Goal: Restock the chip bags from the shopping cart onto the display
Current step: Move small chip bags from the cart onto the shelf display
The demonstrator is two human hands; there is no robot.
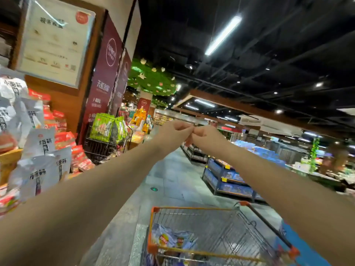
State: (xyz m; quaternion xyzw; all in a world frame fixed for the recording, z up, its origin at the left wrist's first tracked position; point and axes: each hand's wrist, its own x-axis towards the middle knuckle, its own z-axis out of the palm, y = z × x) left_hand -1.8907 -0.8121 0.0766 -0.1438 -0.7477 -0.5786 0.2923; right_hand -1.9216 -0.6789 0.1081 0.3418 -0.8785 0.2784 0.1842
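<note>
Both my arms stretch forward at chest height above the aisle. My left hand [173, 131] and my right hand [205, 134] meet knuckle to knuckle, fingers curled, with nothing visible in either. Below them stands the shopping cart [194, 209], a wire basket with orange corners. Blue chip bags [172, 239] lie in the cart's near left end. To my left is the display [11, 156], stacked with white and red snack bags [41, 143].
A black wire rack with green bags [107, 129] stands ahead on the left beside a maroon-bannered pillar [104, 89]. Blue low shelving [226, 179] lines the right of the grey tiled aisle [172, 179]. A framed notice [55, 39] hangs above the display.
</note>
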